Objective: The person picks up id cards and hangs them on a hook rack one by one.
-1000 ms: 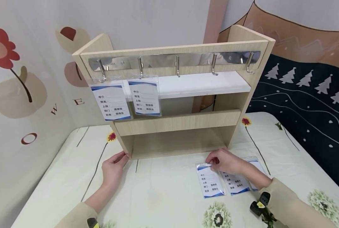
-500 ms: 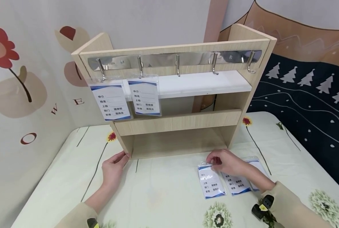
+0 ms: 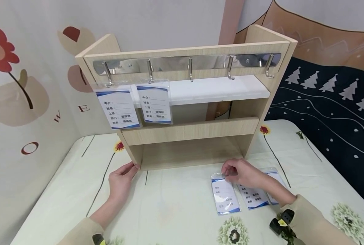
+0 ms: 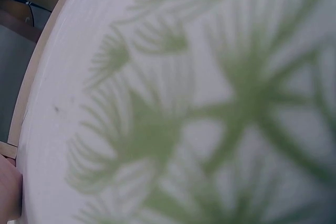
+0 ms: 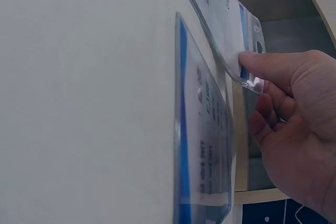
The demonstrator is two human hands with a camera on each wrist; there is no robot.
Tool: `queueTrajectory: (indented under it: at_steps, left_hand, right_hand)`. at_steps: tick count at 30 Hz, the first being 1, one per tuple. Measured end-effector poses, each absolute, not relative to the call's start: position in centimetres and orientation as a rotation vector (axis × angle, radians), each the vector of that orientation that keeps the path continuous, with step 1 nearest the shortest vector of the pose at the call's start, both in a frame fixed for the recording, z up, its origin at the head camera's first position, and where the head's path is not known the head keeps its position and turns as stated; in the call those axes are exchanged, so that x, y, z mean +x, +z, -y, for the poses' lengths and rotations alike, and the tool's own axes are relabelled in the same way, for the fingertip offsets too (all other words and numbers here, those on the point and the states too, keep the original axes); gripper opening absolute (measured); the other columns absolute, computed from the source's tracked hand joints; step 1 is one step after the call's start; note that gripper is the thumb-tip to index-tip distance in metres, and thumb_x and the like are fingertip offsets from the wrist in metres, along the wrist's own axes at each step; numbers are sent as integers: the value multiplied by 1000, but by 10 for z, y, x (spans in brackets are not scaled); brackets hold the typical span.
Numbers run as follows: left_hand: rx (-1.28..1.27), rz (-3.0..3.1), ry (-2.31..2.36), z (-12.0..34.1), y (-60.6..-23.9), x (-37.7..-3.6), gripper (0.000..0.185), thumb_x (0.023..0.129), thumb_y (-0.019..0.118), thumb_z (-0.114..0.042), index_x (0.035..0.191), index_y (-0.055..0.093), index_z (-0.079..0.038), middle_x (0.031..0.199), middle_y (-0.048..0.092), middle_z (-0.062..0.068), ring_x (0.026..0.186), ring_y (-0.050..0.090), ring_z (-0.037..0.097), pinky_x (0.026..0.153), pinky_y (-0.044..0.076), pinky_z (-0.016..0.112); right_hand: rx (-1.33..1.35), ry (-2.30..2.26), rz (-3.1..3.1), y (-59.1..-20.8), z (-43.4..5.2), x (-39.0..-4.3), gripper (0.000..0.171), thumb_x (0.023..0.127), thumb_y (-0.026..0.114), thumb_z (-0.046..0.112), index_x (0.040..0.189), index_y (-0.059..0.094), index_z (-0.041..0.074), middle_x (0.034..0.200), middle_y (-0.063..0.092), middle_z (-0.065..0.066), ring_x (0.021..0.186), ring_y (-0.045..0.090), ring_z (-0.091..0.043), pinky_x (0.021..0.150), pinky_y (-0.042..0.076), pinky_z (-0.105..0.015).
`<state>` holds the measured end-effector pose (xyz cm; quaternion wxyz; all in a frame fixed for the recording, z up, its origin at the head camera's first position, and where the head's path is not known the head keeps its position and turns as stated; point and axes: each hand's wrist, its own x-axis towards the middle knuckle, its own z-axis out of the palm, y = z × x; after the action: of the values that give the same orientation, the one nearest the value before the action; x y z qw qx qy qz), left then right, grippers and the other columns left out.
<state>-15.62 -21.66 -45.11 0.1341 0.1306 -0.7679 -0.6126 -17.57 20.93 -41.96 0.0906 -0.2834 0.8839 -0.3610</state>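
My right hand (image 3: 243,173) pinches the top corner of a clear-sleeved badge card (image 3: 225,195), thumb on its face. In the right wrist view that card (image 5: 223,19) is tilted, its gripped end raised off the cloth. A second badge card (image 3: 254,198) and a third, partly behind my right forearm, lie to its right. My left hand (image 3: 120,180) holds the lower left front corner of the wooden shelf unit (image 3: 191,132) between thumb and fingers. Two more badge cards hang from the leftmost hooks: one (image 3: 119,109) at the far left, one (image 3: 154,104) beside it.
A metal strip (image 3: 169,64) with several hooks runs along the unit's upper front, above a white shelf board (image 3: 215,89). The unit stands on a flower-printed cloth (image 3: 169,204). A patterned curtain hangs at left, and a dark tree-printed fabric (image 3: 328,112) at right.
The badge card under my right hand has tilted slightly and its printed face catches more glare. The left hand keeps its hold on the shelf corner.
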Motion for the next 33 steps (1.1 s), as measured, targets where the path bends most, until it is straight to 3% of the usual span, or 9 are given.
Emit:
queueTrajectory:
  at_steps: [14,25,33]
  left_hand:
    - [393,2249,-1754,218,-451,-156,33,97,73,-11,125,70,5,122,68,23,85,63,-14,79,53,10]
    - [408,2271,-1736,217,-450,-155,33,97,72,-12,125,70,5,122,68,23,86,63,-14,79,53,10]
    - [401,2281,-1735,218,-450,-156,33,97,72,-12,126,70,5,121,69,23,86,63,-13,79,53,10]
  right_hand:
    - [-782,-1236,-2654,-413,-204,-173,17,94,72,-1,108,69,6,97,65,4,90,60,-17,80,56,-27]
    - [-736,-1462,-2531,-405,-205,-175,16,98,66,-2,113,69,0,107,69,-10,96,60,-24,83,55,-24]
    - [-762,-1512,-2526,-401,-205,-173,17,98,65,-2,115,69,0,108,70,-11,95,62,-23,83,55,-24]
